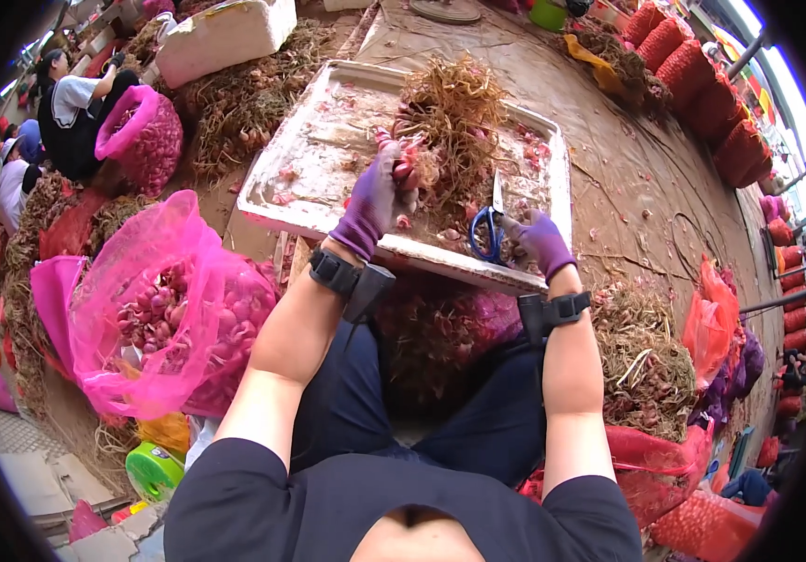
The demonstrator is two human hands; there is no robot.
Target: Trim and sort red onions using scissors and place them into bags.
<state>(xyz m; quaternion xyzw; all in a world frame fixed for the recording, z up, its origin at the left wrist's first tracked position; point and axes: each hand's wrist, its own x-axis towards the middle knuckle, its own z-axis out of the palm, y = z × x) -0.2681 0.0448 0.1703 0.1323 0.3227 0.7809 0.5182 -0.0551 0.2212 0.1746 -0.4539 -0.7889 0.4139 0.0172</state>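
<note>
A white foam tray (267, 187), its floor strewn with dirt and loose skins, sits across my knees. My left hand (372, 199), in a purple glove, is closed around a few red shallots (407, 169) over the tray's middle. Just beyond and to the right lies a heap of dry shallot stalks (454, 108), touching or very near the held bulbs. At the tray's right side my gloved right hand (542, 242) grips scissors (486, 236) by their blue handles. The blades point away from me, toward the stalks; my fingers partly hide the handle.
At my left stands an open pink mesh bag (155, 300) of shallots. Dried stalks with bulbs (642, 361) are piled at my right. Full red sacks (684, 75) line the far right. Another person (75, 108) sits at far left, beside a pink bag (146, 140). More shallots (440, 337) lie below the tray.
</note>
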